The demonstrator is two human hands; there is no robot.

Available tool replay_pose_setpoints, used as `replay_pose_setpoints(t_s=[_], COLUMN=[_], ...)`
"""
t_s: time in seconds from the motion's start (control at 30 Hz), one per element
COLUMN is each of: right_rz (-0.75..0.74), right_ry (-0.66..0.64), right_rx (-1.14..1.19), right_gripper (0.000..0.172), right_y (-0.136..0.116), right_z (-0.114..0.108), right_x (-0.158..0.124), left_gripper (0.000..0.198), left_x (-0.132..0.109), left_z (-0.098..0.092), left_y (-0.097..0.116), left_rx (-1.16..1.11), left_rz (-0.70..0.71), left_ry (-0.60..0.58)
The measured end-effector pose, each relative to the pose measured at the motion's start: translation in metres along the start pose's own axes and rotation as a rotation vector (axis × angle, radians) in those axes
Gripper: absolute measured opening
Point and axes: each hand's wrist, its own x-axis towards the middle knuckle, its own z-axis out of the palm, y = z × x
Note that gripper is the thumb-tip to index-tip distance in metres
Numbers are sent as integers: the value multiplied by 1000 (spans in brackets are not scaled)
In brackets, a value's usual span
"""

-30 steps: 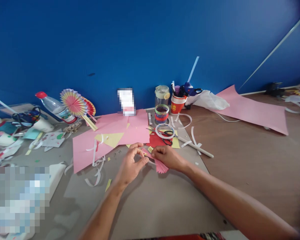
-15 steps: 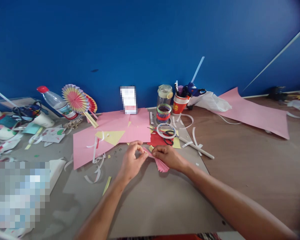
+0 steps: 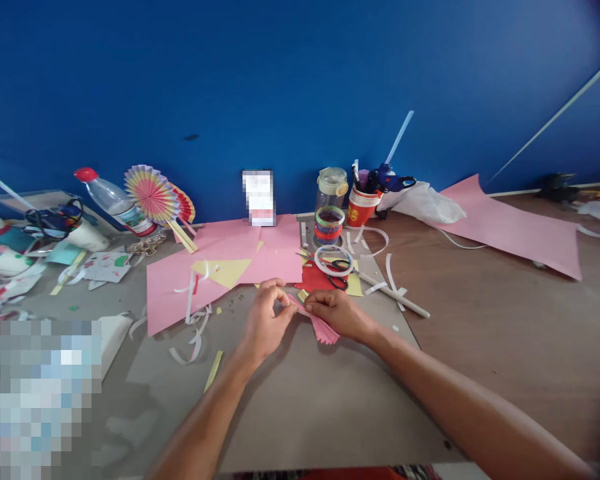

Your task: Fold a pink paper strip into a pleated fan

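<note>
Between my hands is a piece of pink paper (image 3: 325,331), folded into narrow accordion pleats that fan out below my right hand. My left hand (image 3: 270,316) pinches its left end between thumb and fingers. Close beside it, my right hand (image 3: 337,312) is closed on the pleats, thumb against the fingers. Just beyond my hands lie a pair of scissors (image 3: 338,281), a roll of white tape (image 3: 333,260) and red paper (image 3: 313,277). Part of the pleated paper is hidden by my fingers.
Pink sheets (image 3: 180,287) with yellow scraps spread at the back left. A glass jar (image 3: 330,200), a red paper cup of tools (image 3: 364,205) and a phone (image 3: 260,198) stand by the wall. Leftward are a finished paper fan (image 3: 151,192) and a bottle (image 3: 115,200). A white rod (image 3: 400,299) lies rightward.
Both hands keep almost the same grip on the pleated pink paper. The whole view has shifted very slightly.
</note>
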Motion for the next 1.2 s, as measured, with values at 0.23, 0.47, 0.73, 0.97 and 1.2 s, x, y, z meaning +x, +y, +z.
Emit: replay_pose_setpoints(t_s=[0.23, 0.47, 0.73, 0.97, 1.2], right_rz=[-2, 29, 39, 43, 52], right_ry=[24, 13, 38, 43, 43], right_rx=[10, 14, 9, -11, 17], right_gripper=[22, 23, 24, 23, 22], right_y=[1, 2, 1, 1, 2], right_z=[1, 2, 2, 2, 1], right_x=[0, 1, 1, 1, 0], left_gripper=[14, 15, 17, 20, 20], left_x=[-1, -3, -3, -2, -1], left_z=[3, 10, 13, 11, 8], left_y=[-1, 0, 2, -1, -4], left_rx=[-2, 16, -38, -148, -166], left_rz=[-9, -46, -106, -293, -351], left_ry=[15, 85, 139, 59, -12])
